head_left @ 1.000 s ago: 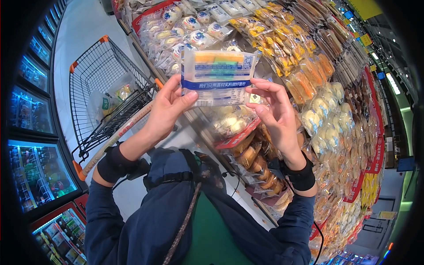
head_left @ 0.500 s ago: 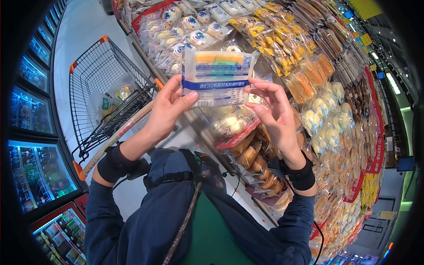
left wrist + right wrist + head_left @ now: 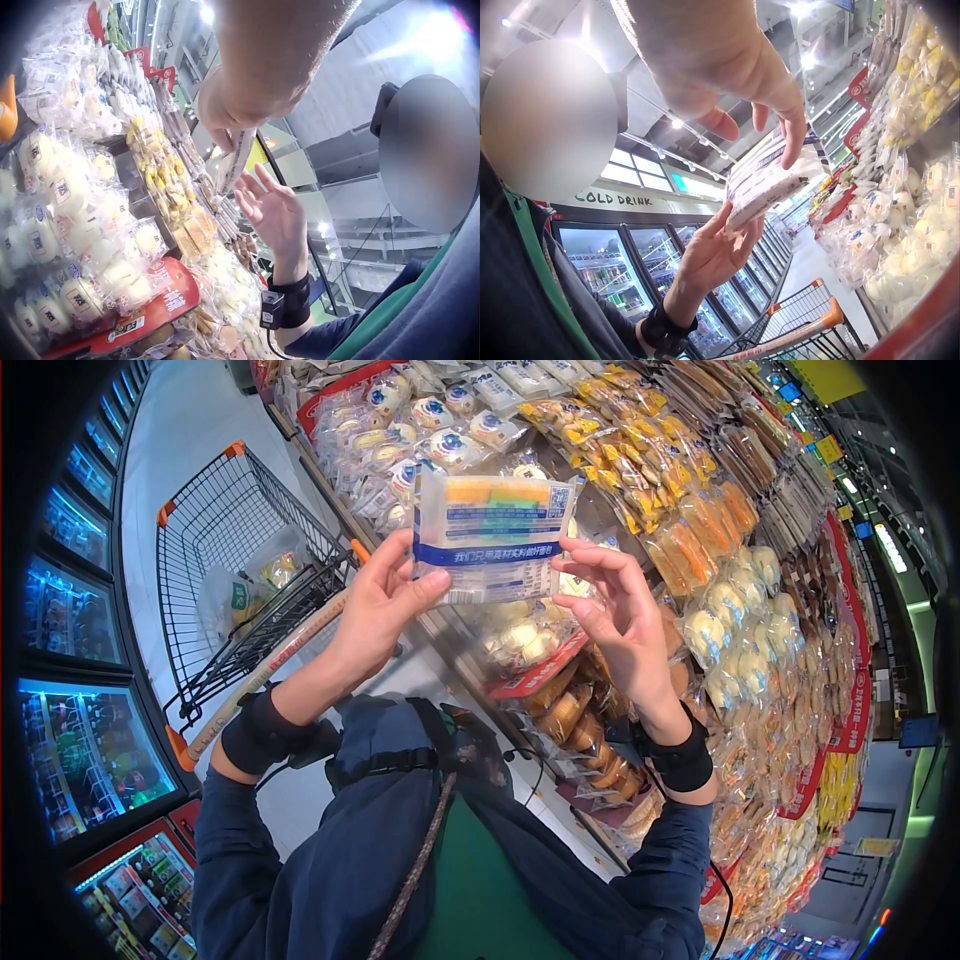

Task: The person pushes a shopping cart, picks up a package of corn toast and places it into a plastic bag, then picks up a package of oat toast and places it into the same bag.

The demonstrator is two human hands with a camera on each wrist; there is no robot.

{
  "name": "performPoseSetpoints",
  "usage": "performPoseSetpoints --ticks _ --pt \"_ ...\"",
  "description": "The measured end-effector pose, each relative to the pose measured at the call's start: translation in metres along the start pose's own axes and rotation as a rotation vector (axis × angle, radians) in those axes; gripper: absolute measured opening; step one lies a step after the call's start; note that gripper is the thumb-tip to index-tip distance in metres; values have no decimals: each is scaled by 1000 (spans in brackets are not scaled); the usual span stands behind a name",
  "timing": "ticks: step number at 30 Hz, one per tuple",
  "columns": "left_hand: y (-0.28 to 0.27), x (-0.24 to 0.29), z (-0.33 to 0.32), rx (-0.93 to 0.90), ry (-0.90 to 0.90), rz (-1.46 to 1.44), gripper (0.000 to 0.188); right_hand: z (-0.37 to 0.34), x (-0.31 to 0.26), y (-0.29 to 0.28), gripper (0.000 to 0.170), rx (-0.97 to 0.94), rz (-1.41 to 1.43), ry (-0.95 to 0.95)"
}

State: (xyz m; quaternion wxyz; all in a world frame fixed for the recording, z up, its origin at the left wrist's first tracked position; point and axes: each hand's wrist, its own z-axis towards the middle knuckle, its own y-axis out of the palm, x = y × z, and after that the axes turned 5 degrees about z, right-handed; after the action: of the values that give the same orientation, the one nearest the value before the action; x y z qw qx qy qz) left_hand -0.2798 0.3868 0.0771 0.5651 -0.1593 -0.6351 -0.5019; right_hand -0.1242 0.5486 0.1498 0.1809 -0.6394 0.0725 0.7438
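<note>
A flat plastic packet of bread [image 3: 495, 552], with a blue band of white print, a QR code and yellow and green showing through, is held up in front of the chest. My left hand [image 3: 380, 605] pinches its left lower corner, thumb on the near face. At the opposite edge is my right hand [image 3: 632, 620], its fingers loosely bent and thumb apart. The right wrist view shows the right fingertips [image 3: 790, 154] against the packet [image 3: 769, 184], with the left hand [image 3: 714, 259] gripping it from below. In the left wrist view the packet [image 3: 237, 161] appears nearly edge-on.
Sloping shelves of wrapped bread [image 3: 740, 630] fill the right side, with round wrapped buns [image 3: 455, 445] behind the packet. A wire shopping cart [image 3: 250, 490] holding a plastic bag [image 3: 235, 595] stands at left. Glass-door drink coolers [image 3: 90, 750] line the far left.
The packet has shifted very slightly right and down. The right thumb and fingertips have moved slightly left; the left hand keeps its pinch.
</note>
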Motion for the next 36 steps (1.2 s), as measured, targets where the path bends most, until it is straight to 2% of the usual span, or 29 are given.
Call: performPoseSetpoints --ticks 3,6,10,16,18,19,21,24,28,34,36 --pt "4 1 1 -21 86 57 38 0 6 -2 41 -19 70 34" --pt "15 2 2 -42 170 152 38 0 2 11 52 -26 85 90" --pt "19 2 5 -55 226 188 39 1 -1 14 62 -48 -1 64" --pt "15 1 7 -32 214 132 37 0 -2 13 59 -39 -16 57" --pt "16 7 5 6 71 -28 37 -1 -4 14 55 -37 -54 42" --pt "17 9 5 25 1 -107 37 -1 -4 14 54 -24 -73 22" --pt "13 8 4 11 -9 -111 37 -1 -4 12 53 0 -110 -21" --pt "13 8 3 3 -19 -155 36 4 5 3 53 75 -253 -209" --pt "13 11 1 -10 -30 -202 37 4 4 4 60 220 19 -119" --pt "13 13 -1 -52 -25 -214 40 0 6 6 59 113 235 -24" --pt "19 13 -1 -11 -9 -198 44 -2 5 6 59 96 281 14"
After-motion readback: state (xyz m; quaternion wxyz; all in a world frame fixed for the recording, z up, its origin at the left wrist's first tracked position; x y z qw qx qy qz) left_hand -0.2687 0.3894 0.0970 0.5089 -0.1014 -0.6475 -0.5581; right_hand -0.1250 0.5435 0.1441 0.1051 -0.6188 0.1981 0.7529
